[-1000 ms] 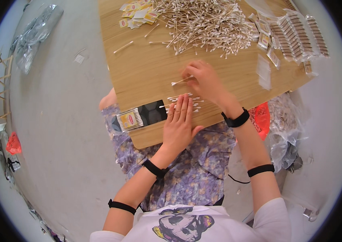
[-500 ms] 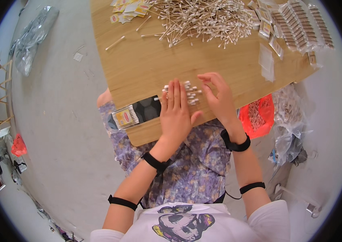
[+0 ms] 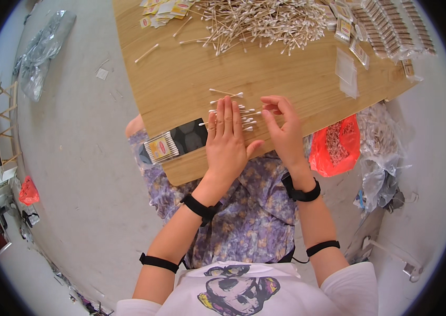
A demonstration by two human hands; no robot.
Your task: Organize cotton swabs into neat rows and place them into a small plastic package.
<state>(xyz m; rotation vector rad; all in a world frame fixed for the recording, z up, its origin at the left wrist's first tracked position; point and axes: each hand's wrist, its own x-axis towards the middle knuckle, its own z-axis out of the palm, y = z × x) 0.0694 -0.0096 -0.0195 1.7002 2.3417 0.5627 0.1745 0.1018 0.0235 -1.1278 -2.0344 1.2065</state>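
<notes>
Left hand: the left hand (image 3: 225, 150) lies palm down at the near edge of the wooden table (image 3: 181, 79), fingers straight and mostly together, little finger a bit apart, thumb stuck out to the right
Right hand: the right hand (image 3: 284, 129) is raised just right of it, fingers bent and thumb tip near the index finger; cannot tell whether a swab is pinched there
Swabs in hand: a small group of cotton swabs (image 3: 247, 122) lies roughly crosswise under the left fingers, white tips showing on both sides; one lone swab (image 3: 226, 93) lies just beyond the fingertips
Mat: a black hexagon-patterned mat (image 3: 191, 136), left of the left hand
Filled pack: a row of swabs with a yellow-and-white label (image 3: 161, 148), at the mat's left end
Heap: a large loose pile of cotton swabs (image 3: 265, 23) toward the far side
Far left: yellow-and-white cards (image 3: 165, 7), with a few stray swabs (image 3: 146, 53) nearby
Far right: rows of packed swabs (image 3: 386, 29), with flat clear sleeves (image 3: 347, 79) nearer
Beside table: an open red bag (image 3: 334, 158), right of the right hand
</notes>
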